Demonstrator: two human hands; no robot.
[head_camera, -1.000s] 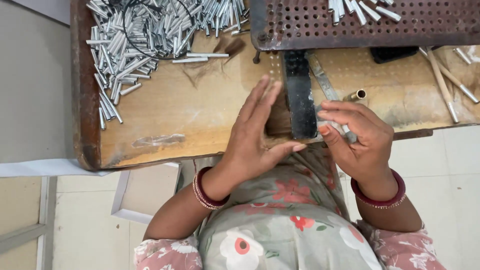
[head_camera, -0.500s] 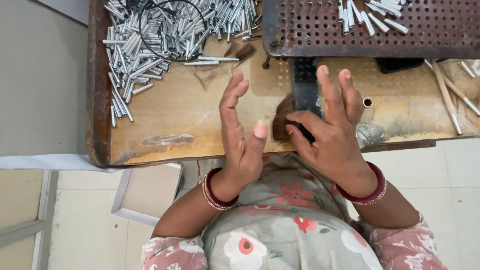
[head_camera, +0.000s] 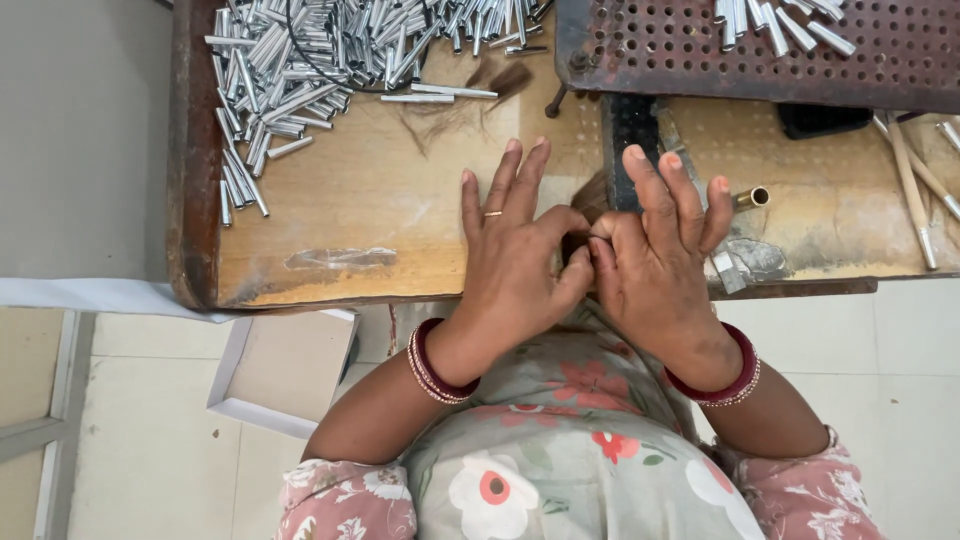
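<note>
Worn wooden workbench (head_camera: 330, 215) above pale tiled floor (head_camera: 150, 440), evenly lit.

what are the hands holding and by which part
Both hands, left hand and right hand, pinch a small tuft of brown hair at its near end, thumb and forefinger.

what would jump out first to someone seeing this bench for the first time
The big heap of silver metal tubes at the far left of the wooden bench catches the eye first. Next come the left hand and right hand, pressed together at the near edge, fingertips pinching a small tuft of brown hair between them. A rusty perforated plate sits far right, with a brass tube beside the right hand.
</note>
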